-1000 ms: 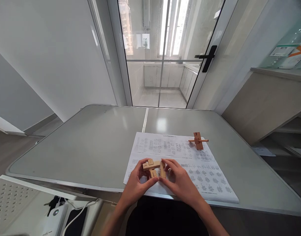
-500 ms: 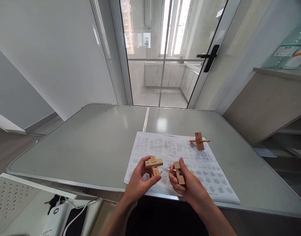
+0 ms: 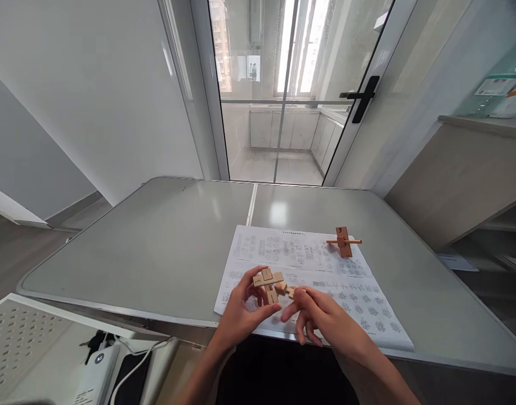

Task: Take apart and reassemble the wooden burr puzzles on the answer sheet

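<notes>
My left hand (image 3: 243, 310) is closed around a joined group of light wooden puzzle pieces (image 3: 268, 279), and one bar carries a dark number. Between thumb and finger, my right hand (image 3: 321, 315) pinches the end of a notched wooden puzzle piece (image 3: 283, 288). That piece points left, its far end at the group's right side; whether it touches or sits inside cannot be made out. Both hands are above a printed instruction sheet (image 3: 346, 287). On the sheet's far right part stands a darker brown wooden assembly (image 3: 344, 243), a numbered plate with a thin rod across it.
The grey table (image 3: 156, 242) has a raised seam at its middle. At lower left, a white perforated tray (image 3: 17, 343) holds a power bank (image 3: 96, 374), a cable and keys. A glass door (image 3: 278, 129) is beyond the table, with a shelf (image 3: 485, 124) at right.
My right hand has moved left and turned its notched piece from near upright to pointing at the group. My left hand keeps its hold, the group slightly tilted. The view shifted slightly.
</notes>
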Motion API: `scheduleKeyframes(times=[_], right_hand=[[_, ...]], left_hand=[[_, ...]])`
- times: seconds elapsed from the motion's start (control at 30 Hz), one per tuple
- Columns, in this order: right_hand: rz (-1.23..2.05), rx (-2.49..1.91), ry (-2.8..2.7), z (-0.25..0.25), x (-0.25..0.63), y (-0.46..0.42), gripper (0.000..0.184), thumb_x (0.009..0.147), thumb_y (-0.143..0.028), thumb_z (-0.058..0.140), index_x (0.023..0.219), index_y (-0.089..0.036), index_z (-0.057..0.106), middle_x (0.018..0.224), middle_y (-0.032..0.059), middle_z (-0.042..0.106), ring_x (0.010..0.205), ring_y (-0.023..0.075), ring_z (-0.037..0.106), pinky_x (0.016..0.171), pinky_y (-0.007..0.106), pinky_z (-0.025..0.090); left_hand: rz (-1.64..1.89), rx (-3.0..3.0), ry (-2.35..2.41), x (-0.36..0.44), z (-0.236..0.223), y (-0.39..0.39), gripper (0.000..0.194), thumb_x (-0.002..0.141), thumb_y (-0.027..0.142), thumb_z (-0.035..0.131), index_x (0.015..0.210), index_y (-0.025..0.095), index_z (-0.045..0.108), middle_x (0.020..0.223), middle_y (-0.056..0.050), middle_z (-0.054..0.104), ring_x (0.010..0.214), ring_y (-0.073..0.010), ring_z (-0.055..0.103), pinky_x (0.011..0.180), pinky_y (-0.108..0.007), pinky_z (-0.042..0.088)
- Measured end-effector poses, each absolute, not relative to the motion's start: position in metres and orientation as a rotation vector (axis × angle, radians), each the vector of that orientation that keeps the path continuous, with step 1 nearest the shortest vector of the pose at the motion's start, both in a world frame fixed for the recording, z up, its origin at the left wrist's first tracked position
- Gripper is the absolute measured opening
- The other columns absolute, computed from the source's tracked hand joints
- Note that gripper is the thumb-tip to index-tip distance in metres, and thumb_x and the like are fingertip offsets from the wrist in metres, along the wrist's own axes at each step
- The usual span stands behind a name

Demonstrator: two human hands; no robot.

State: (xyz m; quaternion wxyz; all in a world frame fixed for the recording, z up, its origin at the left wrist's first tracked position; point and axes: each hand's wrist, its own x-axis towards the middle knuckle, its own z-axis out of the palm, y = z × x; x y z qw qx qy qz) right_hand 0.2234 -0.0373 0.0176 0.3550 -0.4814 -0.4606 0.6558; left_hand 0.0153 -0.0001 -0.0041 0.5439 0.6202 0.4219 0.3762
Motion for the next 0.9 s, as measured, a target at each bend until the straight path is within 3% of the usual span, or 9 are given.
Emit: scheduleKeyframes(times=[0.1,0.17,0.4,0.73,0.9], right_hand=[[1.564,-1.407,-1.258,0.016,0.22,-0.04,0.065,0.095,-0.079,0.041,0.081,-0.019,0.06,0.067,0.0031,0.071,0.039,0.0109,0.052,0.042,0.024,0.034],[1.408,-1.518,-1.306,0.016,0.215,-0.042,0.065,0.097,-0.078,0.037,0.075,-0.021,0.057,0.063,0.0018,0.07,0.039,0.0108,0.05,0.047,0.027,0.039],[0.993,-1.759,-1.428,0.012,0.198,-0.049,0.063,0.1,-0.075,0.03,0.071,-0.026,0.055,0.056,0.0011,0.068,0.053,0.0199,0.061,0.06,0.031,0.042],[1.019,-1.707,-1.529,0.009,0.204,-0.054,0.049,0.102,-0.066,0.04,0.078,-0.027,0.058,0.07,0.0031,0.076,0.061,0.0236,0.069,0.06,0.031,0.045],[0.881,-1.724,-1.557,0.01,0.206,-0.054,0.05,0.102,-0.064,0.041,0.076,-0.026,0.06,0.067,0.0029,0.073,0.056,0.0217,0.064,0.059,0.03,0.043]], left_hand=[[0.916,1.521,0.985,0.015,-0.007,-0.001,0.071,0.079,0.033,0.086,0.14,0.027,0.051,0.109,-0.003,0.072,0.095,-0.0208,0.069,0.092,-0.036,0.055],[0.943,1.581,0.975,0.015,-0.01,-0.001,0.068,0.078,0.031,0.088,0.138,0.029,0.054,0.112,-0.003,0.07,0.092,-0.0194,0.067,0.089,-0.035,0.055],[0.998,1.801,0.945,0.016,-0.017,0.0,0.065,0.073,0.028,0.092,0.129,0.03,0.059,0.12,-0.004,0.066,0.095,-0.0196,0.065,0.085,-0.033,0.056],[0.927,1.9,1.032,0.021,-0.019,-0.005,0.061,0.076,0.024,0.087,0.129,0.031,0.059,0.117,0.001,0.072,0.086,-0.0157,0.065,0.077,-0.027,0.052],[0.953,1.924,1.047,0.023,-0.021,-0.005,0.058,0.076,0.022,0.085,0.128,0.03,0.059,0.11,0.002,0.073,0.079,-0.0132,0.062,0.073,-0.026,0.051]])
